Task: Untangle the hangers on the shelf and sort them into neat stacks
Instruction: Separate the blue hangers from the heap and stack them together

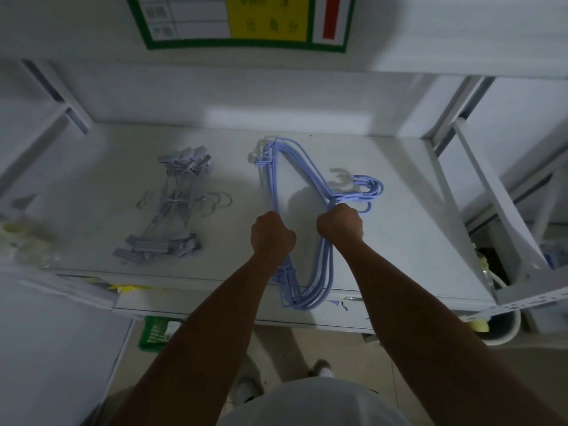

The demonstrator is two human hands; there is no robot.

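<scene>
A bundle of several blue hangers (pixel 295 167) lies on the white shelf (pixel 405 241), hooks pointing right, its near end reaching past the shelf's front edge. My left hand (pixel 272 235) is closed on the straight bottom bars of the bundle. My right hand (pixel 339 224) grips the bundle at the necks, just below the hooks. To the left lies a separate pile of several grey clip hangers (pixel 170 207), untouched, with hooks pointing both ways.
Shelf uprights (pixel 479 179) stand at both sides. Rolls of tape (pixel 18 238) sit at the left edge. A green basket (pixel 153 332) is on the floor below, a white bin (pixel 504 329) at lower right. A green and yellow poster (pixel 239 20) hangs on the back wall.
</scene>
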